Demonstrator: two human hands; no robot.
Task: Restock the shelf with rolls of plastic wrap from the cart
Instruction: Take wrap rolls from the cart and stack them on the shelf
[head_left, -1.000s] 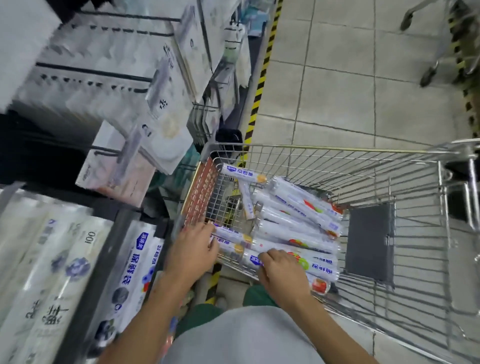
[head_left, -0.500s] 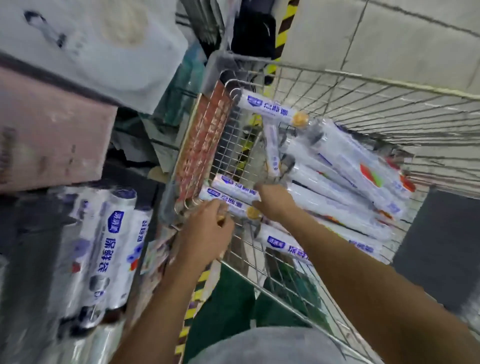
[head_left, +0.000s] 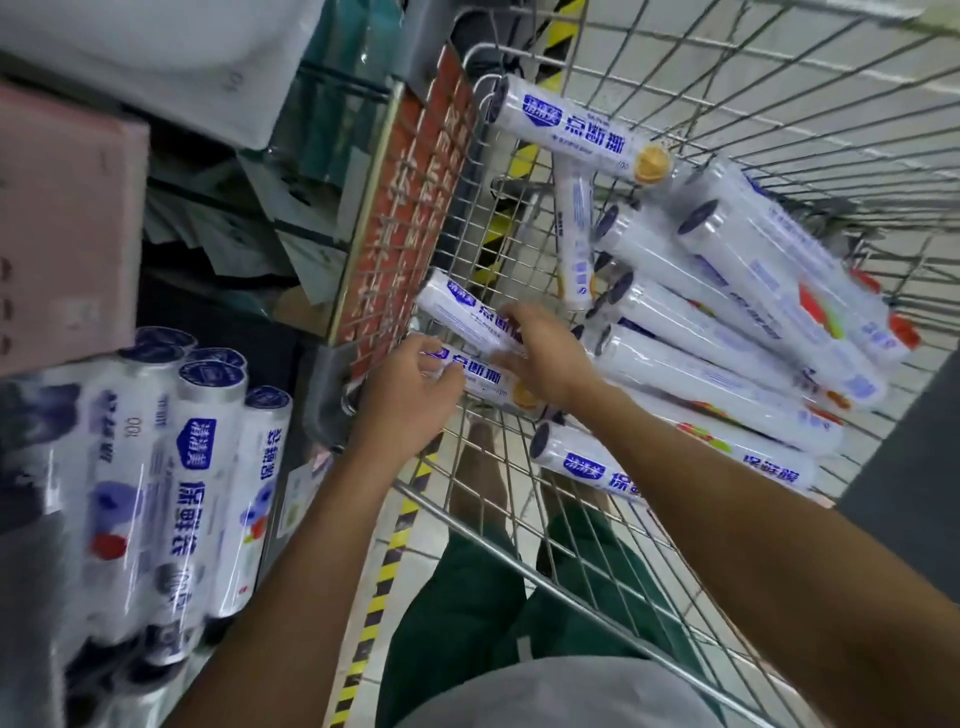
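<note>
Restocking is at an early stage: many rolls (head_left: 727, 322) lie in the cart (head_left: 519, 565), with shelved rolls (head_left: 202, 467) standing beside it. The left hand (head_left: 410, 400) curls round the near roll (head_left: 480, 375). The right hand (head_left: 543, 353) grips the upper roll (head_left: 457, 312) — neither is lifted clear. Half a second earlier the right hand reached past both.

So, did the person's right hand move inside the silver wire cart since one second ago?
Yes. The right hand shifted from the long rolls toward the red sign panel, onto a short white roll.
</note>
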